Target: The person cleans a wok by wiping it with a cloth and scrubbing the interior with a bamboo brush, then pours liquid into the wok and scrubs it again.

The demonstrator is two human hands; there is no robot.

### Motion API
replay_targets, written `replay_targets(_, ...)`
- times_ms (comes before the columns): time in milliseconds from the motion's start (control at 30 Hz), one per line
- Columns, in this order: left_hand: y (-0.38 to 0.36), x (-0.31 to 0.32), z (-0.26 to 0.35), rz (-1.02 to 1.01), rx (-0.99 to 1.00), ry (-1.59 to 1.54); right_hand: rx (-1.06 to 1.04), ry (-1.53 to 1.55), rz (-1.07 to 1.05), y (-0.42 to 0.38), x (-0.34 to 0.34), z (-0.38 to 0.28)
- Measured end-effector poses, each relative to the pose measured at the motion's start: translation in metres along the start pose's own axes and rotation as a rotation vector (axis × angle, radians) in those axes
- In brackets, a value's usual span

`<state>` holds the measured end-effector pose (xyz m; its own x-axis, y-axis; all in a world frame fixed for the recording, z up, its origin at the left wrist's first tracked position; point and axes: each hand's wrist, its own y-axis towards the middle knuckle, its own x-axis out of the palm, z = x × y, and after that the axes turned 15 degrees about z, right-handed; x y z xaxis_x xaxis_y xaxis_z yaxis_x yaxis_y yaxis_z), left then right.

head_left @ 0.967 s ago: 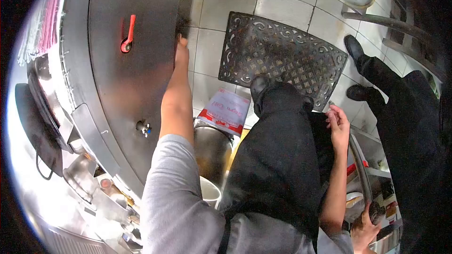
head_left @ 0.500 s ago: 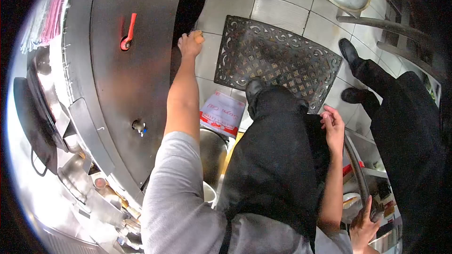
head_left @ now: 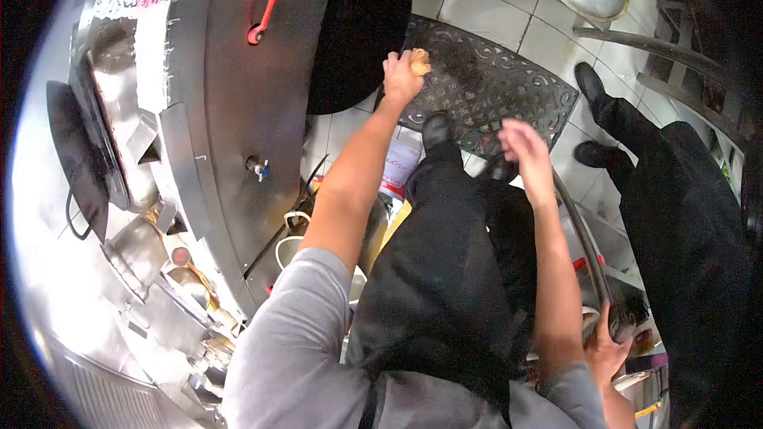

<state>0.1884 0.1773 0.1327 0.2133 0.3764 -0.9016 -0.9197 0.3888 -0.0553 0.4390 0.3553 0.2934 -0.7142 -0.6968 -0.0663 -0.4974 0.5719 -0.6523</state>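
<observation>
"How are the fingers on the left hand (head_left: 401,83)?"
"Curled shut around a crumpled tan cloth (head_left: 420,62), which pokes out past the knuckles on the side towards the floor mat (head_left: 477,79)."
"And the large black pan (head_left: 362,32)?"
"Right beside those fingers, its curved edge at the hand, between it and the steel panel (head_left: 262,95) (whether the fingertips grip that edge, I can't tell)."
"The right hand (head_left: 524,145)?"
"Blurred, fingers loosely bent and partly open, nothing visible in them. It's above the mat's near edge, well apart from the cloth and pan."
"Whose hand is lower down?"
"Another person's hand (head_left: 609,352), at the dark curved bar (head_left: 579,230)."
</observation>
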Motion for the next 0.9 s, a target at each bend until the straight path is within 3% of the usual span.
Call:
replay_targets(133,-0.005,-0.007,0.02,-0.042,0.049,-0.086,0.086,0.048,0.053,0.111,0.079,0.006)
replay_targets(333,-0.023,-0.037,0.062,-0.12,0.047,-0.165,0.258,-0.036,-0.128,0.161,0.127,0.001)
replay_targets(467,-0.046,-0.029,0.082,-0.209,0.049,-0.252,0.25,0.074,-0.293,0.174,0.126,0.009)
replay_targets(533,-0.058,-0.028,0.099,-0.22,0.06,-0.293,0.251,-0.063,-0.341,0.184,0.111,0.015)
replay_targets(667,-0.08,-0.023,0.129,-0.317,0.072,-0.411,0.361,0.039,-0.201,0.174,0.075,0.014)
replay_targets(767,-0.098,-0.032,0.14,-0.2,0.069,-0.509,0.378,0.217,-0.101,0.17,0.073,0.016)
replay_targets(900,-0.144,-0.089,0.129,-0.055,-0.193,-0.612,0.289,0.352,-0.081,0.142,0.081,-0.007)
